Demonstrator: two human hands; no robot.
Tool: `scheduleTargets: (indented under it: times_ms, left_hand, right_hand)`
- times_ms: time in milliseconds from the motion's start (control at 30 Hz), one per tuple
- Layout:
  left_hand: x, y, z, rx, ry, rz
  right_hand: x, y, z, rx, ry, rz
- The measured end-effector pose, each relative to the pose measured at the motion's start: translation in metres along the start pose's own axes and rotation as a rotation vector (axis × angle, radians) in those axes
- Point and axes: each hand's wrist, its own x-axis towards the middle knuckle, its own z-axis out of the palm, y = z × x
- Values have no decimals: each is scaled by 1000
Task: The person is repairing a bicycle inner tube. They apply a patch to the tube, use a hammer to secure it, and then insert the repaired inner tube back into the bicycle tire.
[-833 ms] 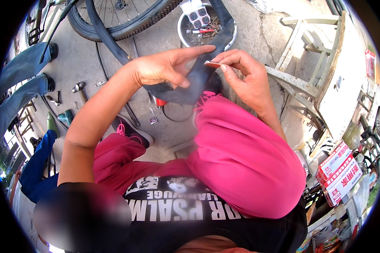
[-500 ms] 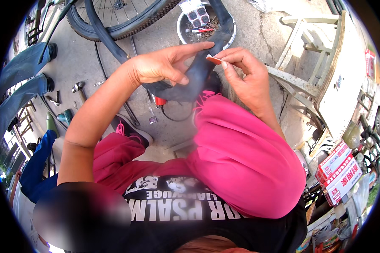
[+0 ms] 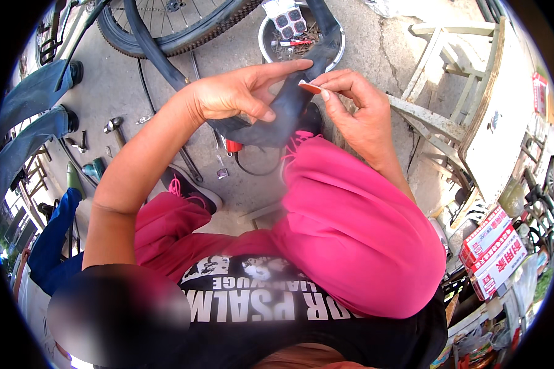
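Note:
My left hand grips a dark rubber inner tube, its thumb lying on the tube and its index finger stretched across it toward the upper right. Between the thumb and fingertips of my right hand is a small orange piece with white backing, held just over the tube beside the left index finger. Beyond both hands the tube runs up over a white bucket containing debris and a pack of round pieces. A red-bodied tool with a black cord shows below the tube.
A bicycle wheel is at top left, above a hammer and other loose tools. Another person's jeans-clad legs are at left. A worn white chair stands at right, near red-and-white boxes and clutter.
Both hands have shifted slightly upward since the earliest frame, the right one carrying the small orange piece with it. The grips look much the same.

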Motion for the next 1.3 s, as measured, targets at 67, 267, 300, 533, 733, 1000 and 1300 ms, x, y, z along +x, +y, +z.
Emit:
scheduleTargets:
  times_ms: [67,267,300,533,733,1000,1300]
  left_hand:
    - [0,1,0,3,1,-5]
    - [0,1,0,-28,-10,-7]
    - [0,0,-1,-36,-10,-3]
    - [1,-3,-3,-61,2,14]
    - [1,-1,-2,-58,3,53]
    - [1,0,-2,-41,44,6]
    - [0,5,-2,-30,59,-22]
  right_hand:
    - [-1,0,-3,-16,-63,5]
    - [0,1,1,-4,-23,7]
    - [0,-1,1,-6,-28,9]
    - [2,-1,1,-176,-68,-183]
    - [2,-3,3,-244,-70,-256]
    - [3,2,3,-326,-107,-426]
    - [4,4,2,-405,-134,-552]
